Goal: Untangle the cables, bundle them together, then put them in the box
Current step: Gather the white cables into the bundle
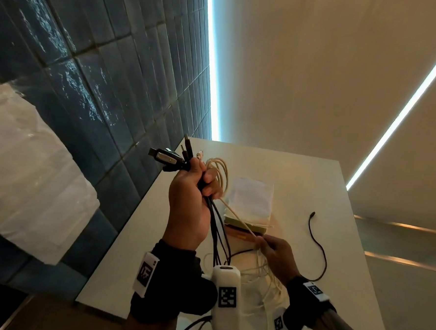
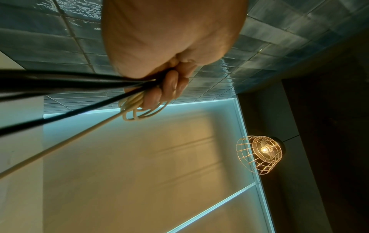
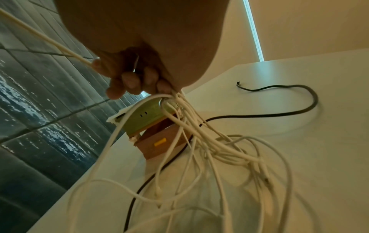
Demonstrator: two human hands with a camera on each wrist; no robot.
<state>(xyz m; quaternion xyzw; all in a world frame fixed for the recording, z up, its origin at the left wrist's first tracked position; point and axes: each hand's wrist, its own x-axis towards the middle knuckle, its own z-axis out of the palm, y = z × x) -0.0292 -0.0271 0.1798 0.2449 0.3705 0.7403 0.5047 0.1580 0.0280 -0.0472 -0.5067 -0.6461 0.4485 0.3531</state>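
Our left hand (image 1: 188, 201) is raised over the table (image 1: 301, 170), clenched around a bunch of black cables (image 1: 216, 231) with their plugs sticking up out of the fist and a few cream loops (image 1: 217, 173) beside the fingers. Our right hand (image 1: 276, 255) pinches one taut cream cable (image 1: 236, 218) running up to the left fist, with white cables (image 3: 199, 141) hanging tangled below it; how many, we cannot tell. One box (image 3: 159, 141) stands on the table behind them, a pale bag (image 1: 253, 200) on top, its contents hidden, and one loose black cable (image 1: 318, 245) lies apart on the right.
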